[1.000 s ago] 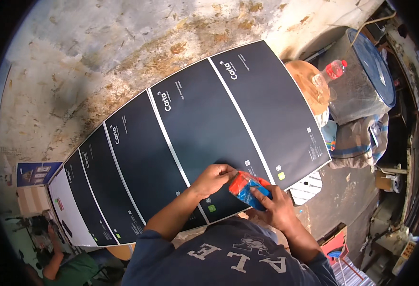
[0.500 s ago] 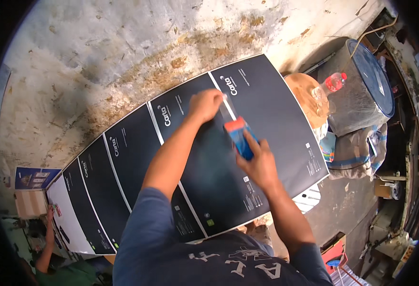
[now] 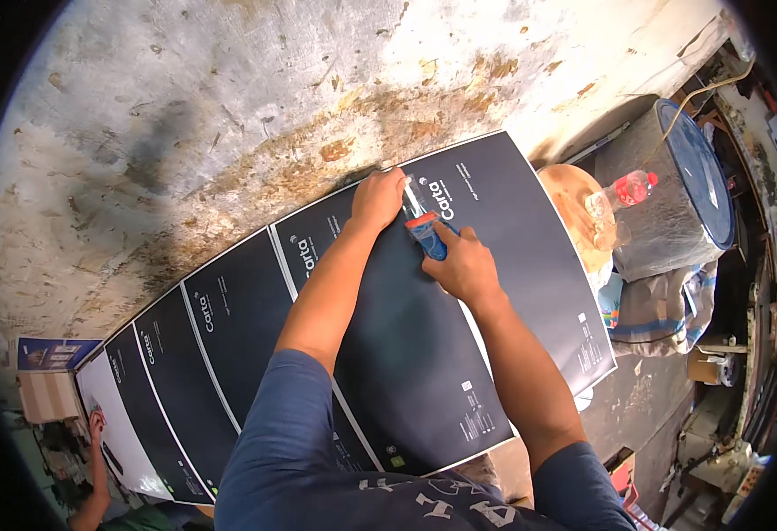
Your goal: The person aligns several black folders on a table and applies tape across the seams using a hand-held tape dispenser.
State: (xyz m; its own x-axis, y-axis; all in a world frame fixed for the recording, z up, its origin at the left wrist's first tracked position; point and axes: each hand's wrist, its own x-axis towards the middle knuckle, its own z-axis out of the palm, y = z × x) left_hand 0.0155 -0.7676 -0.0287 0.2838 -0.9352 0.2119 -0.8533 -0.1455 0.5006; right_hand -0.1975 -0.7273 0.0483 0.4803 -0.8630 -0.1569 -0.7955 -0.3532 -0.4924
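Stained concrete floor (image 3: 185, 133), long strip of dark printed posters (image 3: 424, 354) laid across it. Left hand (image 3: 378, 199) pressed flat on the strip's top edge, fingers together. Right hand (image 3: 464, 265) just beside it, fingers wrapped around a blue-orange cutter (image 3: 426, 232) touching the strip. Steel drum (image 3: 672, 195) right of the strip.

The long dark printed sheet (image 3: 406, 354) looks matt and smooth. The stained concrete wall (image 3: 185, 115) is rough; the blue-and-orange plastic cutter (image 3: 428, 234) shines slightly
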